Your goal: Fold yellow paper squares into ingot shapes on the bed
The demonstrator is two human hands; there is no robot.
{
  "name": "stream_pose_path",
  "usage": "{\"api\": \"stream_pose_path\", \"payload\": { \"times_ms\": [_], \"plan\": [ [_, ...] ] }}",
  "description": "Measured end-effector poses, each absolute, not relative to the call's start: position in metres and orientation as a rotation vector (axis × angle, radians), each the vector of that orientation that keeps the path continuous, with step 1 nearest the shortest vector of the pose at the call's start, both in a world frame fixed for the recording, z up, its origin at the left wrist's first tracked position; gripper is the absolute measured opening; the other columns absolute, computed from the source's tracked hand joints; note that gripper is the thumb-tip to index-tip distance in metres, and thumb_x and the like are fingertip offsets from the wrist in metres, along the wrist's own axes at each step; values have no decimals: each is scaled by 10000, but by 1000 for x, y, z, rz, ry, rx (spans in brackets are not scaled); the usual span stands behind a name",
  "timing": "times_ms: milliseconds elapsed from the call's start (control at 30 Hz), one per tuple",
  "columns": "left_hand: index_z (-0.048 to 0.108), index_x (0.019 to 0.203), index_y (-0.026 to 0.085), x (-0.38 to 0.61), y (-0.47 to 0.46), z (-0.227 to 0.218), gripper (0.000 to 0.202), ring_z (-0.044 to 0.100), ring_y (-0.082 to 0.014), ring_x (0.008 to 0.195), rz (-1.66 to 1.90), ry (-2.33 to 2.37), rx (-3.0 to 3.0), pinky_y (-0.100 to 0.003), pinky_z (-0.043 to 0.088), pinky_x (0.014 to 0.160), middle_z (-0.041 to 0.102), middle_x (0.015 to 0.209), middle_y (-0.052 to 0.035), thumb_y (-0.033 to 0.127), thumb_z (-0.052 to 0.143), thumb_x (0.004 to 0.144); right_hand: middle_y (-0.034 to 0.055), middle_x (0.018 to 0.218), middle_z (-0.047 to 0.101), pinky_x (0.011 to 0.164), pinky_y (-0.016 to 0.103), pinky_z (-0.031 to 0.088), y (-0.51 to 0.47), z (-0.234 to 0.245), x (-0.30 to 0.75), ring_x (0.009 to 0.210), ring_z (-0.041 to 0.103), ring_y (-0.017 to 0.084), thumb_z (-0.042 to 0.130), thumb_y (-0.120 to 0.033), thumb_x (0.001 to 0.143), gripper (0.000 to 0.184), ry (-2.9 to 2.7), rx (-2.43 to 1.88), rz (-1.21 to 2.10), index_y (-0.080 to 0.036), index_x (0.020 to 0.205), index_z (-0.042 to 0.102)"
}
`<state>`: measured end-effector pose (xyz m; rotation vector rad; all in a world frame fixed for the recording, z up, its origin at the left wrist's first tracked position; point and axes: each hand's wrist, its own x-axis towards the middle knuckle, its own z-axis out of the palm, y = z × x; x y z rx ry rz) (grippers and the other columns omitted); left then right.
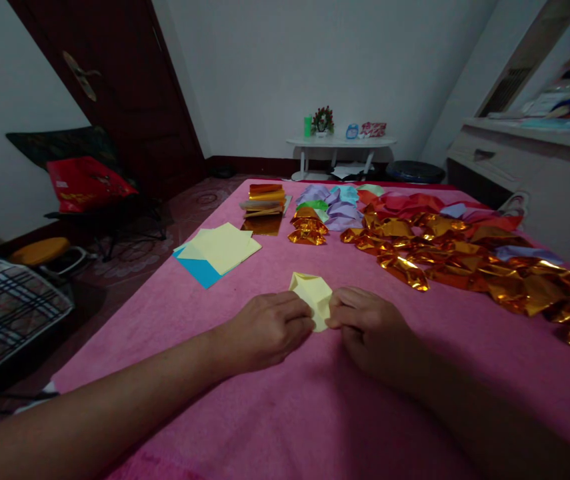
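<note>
A pale yellow sheet of folding paper (pixel 315 295), partly folded with creased flaps, lies on the pink cloth between my hands. My left hand (pixel 272 328) is closed on its left edge, the fingertips pressed against the paper. From the other side my right hand (pixel 367 327) pinches the lower right edge between thumb and fingers. Part of the paper is hidden beneath the fingers. Beyond my left hand rests a loose stack of yellow sheets (pixel 225 247), with a blue sheet (pixel 199 268) sticking out underneath.
Folded gold foil pieces (pixel 449 260) cover the right of the pink-covered table (pixel 245 427). Folded coloured paper pieces (pixel 343 215) sit at the far side, beside a stack of gold foil sheets (pixel 263 212). Behind stands a small white table (pixel 342 141); a chair holds a red bag (pixel 87 183) on the left.
</note>
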<state>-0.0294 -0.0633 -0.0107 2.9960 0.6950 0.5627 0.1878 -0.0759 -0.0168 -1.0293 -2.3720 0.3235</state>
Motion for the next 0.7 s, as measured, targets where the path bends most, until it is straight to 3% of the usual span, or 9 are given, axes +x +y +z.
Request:
{"api": "stream_pose_path", "payload": {
  "times_ms": [333, 533, 700],
  "plan": [
    [673, 896, 157, -23, -56, -16, 192, 581, -167, 834, 700, 864, 2641, -296, 471, 762, 649, 863, -68, 223, 492, 886, 23, 785, 581, 648, 265, 402, -71, -24, 188, 742, 547, 153, 456, -20, 636, 229, -2141, -1161, 653, -182, 707, 601],
    [608, 732, 150, -16, -56, -13, 91, 555, -154, 755, 697, 1037, 2523, -276, 442, 698, 610, 768, -42, 158, 551, 803, 21, 770, 584, 652, 277, 409, -71, -20, 186, 723, 543, 157, 512, -97, 681, 128, -2134, -1197, 667, -185, 691, 604],
    [566, 701, 157, -14, -57, -15, 75, 531, -154, 725, 700, 1147, 2487, -272, 425, 654, 579, 735, -31, 174, 568, 774, 9, 723, 560, 628, 271, 396, -70, -22, 182, 681, 519, 146, 546, -142, 711, 114, -2104, -1328, 646, -191, 612, 576]
  ]
}}
